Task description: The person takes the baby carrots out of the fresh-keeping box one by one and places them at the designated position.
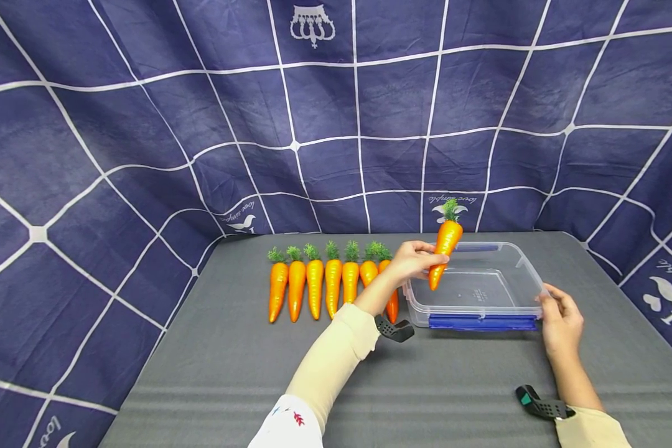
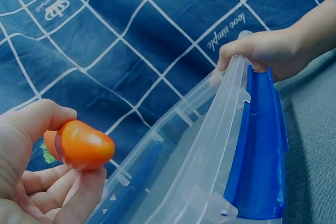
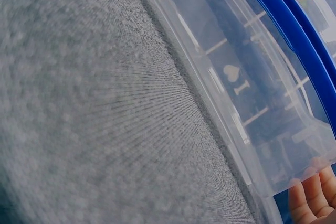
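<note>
An orange carrot [image 1: 449, 238] with a green leafy tuft is pinched by my left hand [image 1: 410, 261], held tilted with its tuft up and tip down over the left part of a clear plastic food box [image 1: 476, 310]. In the left wrist view the carrot [image 2: 86, 145] points tip-first at the camera, between thumb and fingers. The box is lidless and has blue clips along its sides; no carrot shows inside it. My right hand [image 1: 562, 323] grips the box's right side at the near corner, its thumb at the rim. In the right wrist view fingertips [image 3: 314, 195] touch the box's wall.
Several more carrots [image 1: 315, 286] lie side by side on the grey table [image 1: 229, 373], left of the box, tufts pointing away; my left forearm partly covers the rightmost ones. A blue cloth with white lines [image 1: 336, 106] hangs behind the table. A black band sits on each wrist.
</note>
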A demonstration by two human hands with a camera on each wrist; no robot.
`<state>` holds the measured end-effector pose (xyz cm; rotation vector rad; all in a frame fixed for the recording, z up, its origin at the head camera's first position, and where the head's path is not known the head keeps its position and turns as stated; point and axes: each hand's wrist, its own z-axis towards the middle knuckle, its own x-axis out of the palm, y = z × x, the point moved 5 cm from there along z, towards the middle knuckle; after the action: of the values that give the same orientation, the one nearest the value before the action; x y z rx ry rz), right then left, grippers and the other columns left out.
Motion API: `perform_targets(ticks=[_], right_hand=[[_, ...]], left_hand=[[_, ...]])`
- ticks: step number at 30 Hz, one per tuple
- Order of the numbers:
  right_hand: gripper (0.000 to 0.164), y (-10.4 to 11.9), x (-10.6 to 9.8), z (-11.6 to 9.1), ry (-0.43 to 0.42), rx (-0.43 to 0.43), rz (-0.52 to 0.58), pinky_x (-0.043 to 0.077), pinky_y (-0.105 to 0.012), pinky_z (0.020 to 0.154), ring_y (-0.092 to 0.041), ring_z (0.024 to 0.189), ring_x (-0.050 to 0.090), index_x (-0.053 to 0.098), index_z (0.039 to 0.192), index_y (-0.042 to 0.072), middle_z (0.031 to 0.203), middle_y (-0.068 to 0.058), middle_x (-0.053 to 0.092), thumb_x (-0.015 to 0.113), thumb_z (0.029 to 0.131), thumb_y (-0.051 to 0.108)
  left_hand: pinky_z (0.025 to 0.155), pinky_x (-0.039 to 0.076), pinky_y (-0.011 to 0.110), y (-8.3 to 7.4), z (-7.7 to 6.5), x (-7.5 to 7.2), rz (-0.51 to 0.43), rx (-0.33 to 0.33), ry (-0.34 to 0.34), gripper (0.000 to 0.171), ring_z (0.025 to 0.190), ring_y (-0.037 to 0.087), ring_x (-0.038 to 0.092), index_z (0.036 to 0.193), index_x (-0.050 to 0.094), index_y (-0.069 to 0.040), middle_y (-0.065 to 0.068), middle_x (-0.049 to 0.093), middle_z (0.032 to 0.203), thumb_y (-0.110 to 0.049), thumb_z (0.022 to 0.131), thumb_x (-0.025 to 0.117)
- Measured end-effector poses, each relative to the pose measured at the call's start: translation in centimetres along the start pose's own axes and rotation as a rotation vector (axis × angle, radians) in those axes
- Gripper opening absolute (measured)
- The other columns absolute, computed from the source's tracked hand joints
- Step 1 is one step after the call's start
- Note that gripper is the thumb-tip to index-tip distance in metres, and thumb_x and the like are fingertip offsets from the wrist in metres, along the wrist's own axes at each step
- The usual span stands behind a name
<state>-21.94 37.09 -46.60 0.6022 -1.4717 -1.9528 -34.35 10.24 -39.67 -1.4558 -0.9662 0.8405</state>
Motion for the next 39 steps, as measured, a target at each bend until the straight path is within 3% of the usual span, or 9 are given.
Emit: perform_targets(ticks=[13, 29, 39], right_hand=[[0.031, -0.2, -0.1, 0.1, 0.004, 0.01, 0.044, 0.036, -0.009, 0.054, 0.002, 0.054, 0.046, 0.068, 0.095, 0.029, 0.068, 0.02, 0.062, 0.053, 0.092, 0.002], [0.032, -0.1, -0.1, 0.2, -0.005, -0.001, 0.039, 0.034, -0.009, 0.056, 0.003, 0.056, 0.046, 0.069, 0.094, 0.029, 0.068, 0.022, 0.062, 0.054, 0.091, 0.002], [0.032, -0.1, 0.1, 0.1, 0.005, -0.029, 0.051, 0.034, -0.009, 0.054, 0.004, 0.055, 0.047, 0.069, 0.095, 0.028, 0.068, 0.02, 0.061, 0.054, 0.092, 0.001]], left_hand=[[0.065, 0.058, 0.038, 0.0, -1.0, -1.5, -0.047, 0.005, -0.008, 0.03, 0.07, 0.016, 0.066, 0.106, 0.065, 0.003, 0.006, 0.07, 0.086, -0.009, 0.082, 0.077], [0.063, 0.057, 0.034, 0.7, -2.4, -3.8, -0.032, 0.022, -0.035, 0.031, 0.068, 0.015, 0.064, 0.109, 0.063, 0.003, 0.009, 0.07, 0.089, -0.009, 0.083, 0.075], [0.066, 0.056, 0.031, 1.3, -3.8, -6.1, -0.004, 0.042, -0.046, 0.041, 0.067, 0.012, 0.063, 0.119, 0.058, 0.007, 0.001, 0.066, 0.084, -0.01, 0.085, 0.072]])
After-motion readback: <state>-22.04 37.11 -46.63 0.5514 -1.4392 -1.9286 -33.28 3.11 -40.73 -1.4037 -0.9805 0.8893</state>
